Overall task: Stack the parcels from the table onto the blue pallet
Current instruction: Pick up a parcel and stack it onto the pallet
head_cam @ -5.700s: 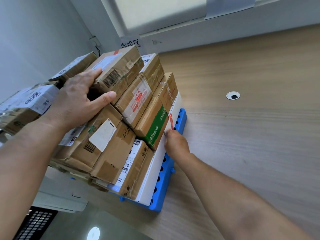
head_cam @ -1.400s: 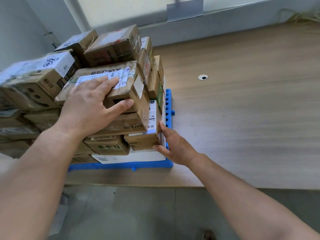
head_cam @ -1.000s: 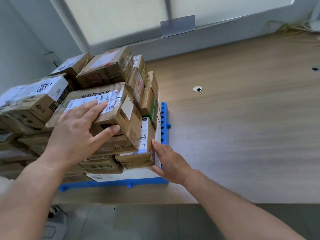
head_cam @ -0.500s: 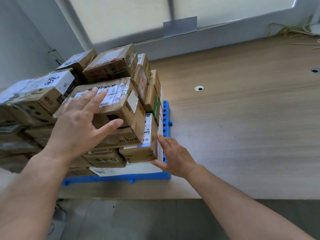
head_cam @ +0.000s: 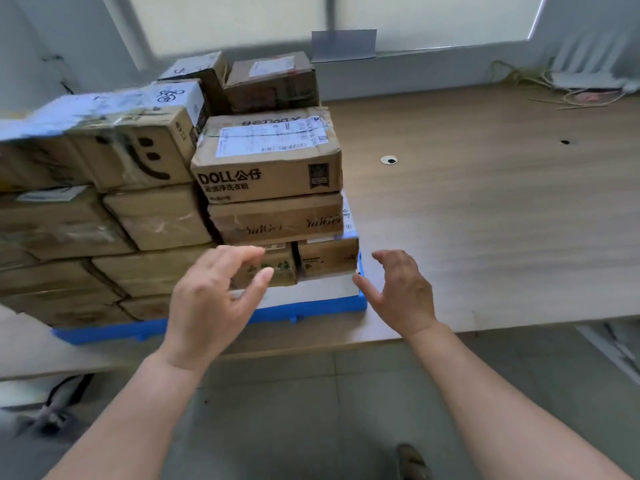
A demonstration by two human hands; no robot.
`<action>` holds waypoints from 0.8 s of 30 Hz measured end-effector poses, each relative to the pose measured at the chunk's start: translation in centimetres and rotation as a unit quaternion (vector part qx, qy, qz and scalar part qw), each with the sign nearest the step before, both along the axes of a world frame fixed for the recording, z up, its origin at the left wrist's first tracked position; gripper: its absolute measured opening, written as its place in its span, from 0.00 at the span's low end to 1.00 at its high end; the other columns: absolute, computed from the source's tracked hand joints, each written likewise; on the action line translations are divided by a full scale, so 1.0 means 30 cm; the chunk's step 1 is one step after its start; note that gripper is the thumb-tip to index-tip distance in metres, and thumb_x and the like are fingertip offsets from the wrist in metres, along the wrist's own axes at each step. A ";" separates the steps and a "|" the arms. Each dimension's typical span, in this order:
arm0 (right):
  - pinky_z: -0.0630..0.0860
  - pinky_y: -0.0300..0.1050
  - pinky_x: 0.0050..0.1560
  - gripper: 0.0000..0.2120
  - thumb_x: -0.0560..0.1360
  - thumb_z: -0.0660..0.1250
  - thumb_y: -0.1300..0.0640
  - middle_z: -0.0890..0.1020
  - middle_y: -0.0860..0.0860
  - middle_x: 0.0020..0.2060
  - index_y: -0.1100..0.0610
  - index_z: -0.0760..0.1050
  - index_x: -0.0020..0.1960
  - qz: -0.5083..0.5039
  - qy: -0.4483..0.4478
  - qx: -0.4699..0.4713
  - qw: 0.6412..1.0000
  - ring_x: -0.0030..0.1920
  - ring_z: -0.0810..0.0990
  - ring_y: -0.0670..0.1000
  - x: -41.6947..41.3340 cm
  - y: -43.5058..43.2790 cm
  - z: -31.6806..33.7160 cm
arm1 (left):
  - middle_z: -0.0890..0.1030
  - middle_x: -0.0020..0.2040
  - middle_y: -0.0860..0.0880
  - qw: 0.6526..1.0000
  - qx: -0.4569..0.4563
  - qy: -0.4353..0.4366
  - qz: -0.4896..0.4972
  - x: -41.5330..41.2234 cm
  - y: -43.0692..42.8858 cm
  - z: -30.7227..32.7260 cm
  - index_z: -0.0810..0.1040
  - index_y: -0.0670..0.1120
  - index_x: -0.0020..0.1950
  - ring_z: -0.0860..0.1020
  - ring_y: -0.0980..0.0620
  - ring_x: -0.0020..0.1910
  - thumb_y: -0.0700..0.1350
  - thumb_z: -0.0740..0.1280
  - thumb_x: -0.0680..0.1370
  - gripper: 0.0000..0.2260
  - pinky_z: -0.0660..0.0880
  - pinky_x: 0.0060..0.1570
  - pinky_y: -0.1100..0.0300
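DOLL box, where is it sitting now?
Head view: the DOLL box tops the front right column on the blue pallet, right of the smiley-face box.

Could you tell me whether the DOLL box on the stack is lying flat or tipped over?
Flat: the DOLL box sits level on the box beneath, shipping label facing up, its print upright.

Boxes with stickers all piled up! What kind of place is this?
Probably a parcel-sorting or mail room, though I can't be sure: cardboard parcels with shipping labels are stacked on a blue pallet, which sits on a long wooden table below a window.
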State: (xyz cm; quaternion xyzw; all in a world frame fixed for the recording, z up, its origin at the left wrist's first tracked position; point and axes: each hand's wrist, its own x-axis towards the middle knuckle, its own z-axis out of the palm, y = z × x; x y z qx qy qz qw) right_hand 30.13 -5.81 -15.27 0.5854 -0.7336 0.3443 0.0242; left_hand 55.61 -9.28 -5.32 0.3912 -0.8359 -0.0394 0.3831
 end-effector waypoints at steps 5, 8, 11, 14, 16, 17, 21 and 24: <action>0.71 0.48 0.63 0.34 0.77 0.66 0.46 0.68 0.50 0.71 0.53 0.56 0.77 -0.007 -0.149 0.139 0.979 0.68 0.70 0.50 0.045 -0.060 0.030 | 0.81 0.47 0.59 0.965 0.242 -0.089 0.041 -0.006 -0.058 -0.180 0.79 0.54 0.57 0.79 0.56 0.50 0.55 0.65 0.77 0.11 0.75 0.49 0.58; 0.69 0.44 0.63 0.31 0.77 0.66 0.47 0.72 0.46 0.69 0.47 0.59 0.76 0.023 -0.247 0.140 0.958 0.67 0.71 0.48 0.061 -0.087 0.043 | 0.81 0.53 0.58 0.955 0.273 -0.111 0.023 -0.041 -0.092 -0.211 0.77 0.55 0.61 0.78 0.56 0.54 0.54 0.61 0.80 0.12 0.73 0.52 0.59; 0.70 0.41 0.59 0.21 0.78 0.66 0.51 0.79 0.42 0.56 0.47 0.69 0.69 0.033 -0.270 0.136 0.953 0.61 0.75 0.46 0.072 -0.086 0.053 | 0.81 0.54 0.55 0.961 0.261 -0.091 0.018 -0.069 -0.118 -0.220 0.79 0.52 0.58 0.78 0.53 0.53 0.51 0.60 0.80 0.11 0.73 0.51 0.58; 0.72 0.43 0.60 0.17 0.78 0.66 0.52 0.80 0.43 0.54 0.47 0.72 0.66 0.024 -0.254 0.134 0.958 0.59 0.77 0.46 0.072 -0.090 0.054 | 0.82 0.53 0.52 0.966 0.245 -0.084 0.018 -0.080 -0.135 -0.226 0.80 0.50 0.56 0.79 0.51 0.51 0.49 0.60 0.81 0.10 0.73 0.49 0.57; 0.72 0.44 0.58 0.15 0.78 0.65 0.52 0.81 0.44 0.53 0.47 0.73 0.65 0.027 -0.238 0.135 0.962 0.58 0.77 0.47 0.072 -0.092 0.050 | 0.82 0.53 0.50 0.968 0.236 -0.088 0.014 -0.084 -0.140 -0.229 0.80 0.48 0.56 0.79 0.49 0.50 0.48 0.60 0.81 0.11 0.74 0.49 0.57; 0.72 0.44 0.57 0.15 0.78 0.65 0.52 0.80 0.44 0.53 0.47 0.73 0.65 0.030 -0.232 0.134 0.963 0.57 0.77 0.48 0.073 -0.091 0.051 | 0.82 0.53 0.49 0.968 0.234 -0.090 0.014 -0.085 -0.142 -0.229 0.80 0.47 0.56 0.79 0.49 0.50 0.48 0.60 0.81 0.11 0.74 0.49 0.56; 0.73 0.45 0.55 0.15 0.79 0.64 0.54 0.80 0.46 0.53 0.48 0.72 0.65 0.042 -0.215 0.134 0.966 0.55 0.77 0.50 0.074 -0.081 0.057 | 0.82 0.53 0.49 0.965 0.241 -0.104 0.021 -0.081 -0.144 -0.233 0.80 0.48 0.56 0.79 0.48 0.50 0.48 0.60 0.81 0.11 0.74 0.49 0.55; 0.74 0.46 0.57 0.16 0.77 0.65 0.52 0.79 0.45 0.54 0.46 0.72 0.65 0.055 -0.229 0.152 0.960 0.56 0.76 0.49 0.057 -0.083 0.050 | 0.81 0.53 0.52 0.958 0.265 -0.103 0.029 -0.072 -0.124 -0.236 0.79 0.49 0.58 0.79 0.51 0.52 0.49 0.60 0.81 0.11 0.73 0.50 0.57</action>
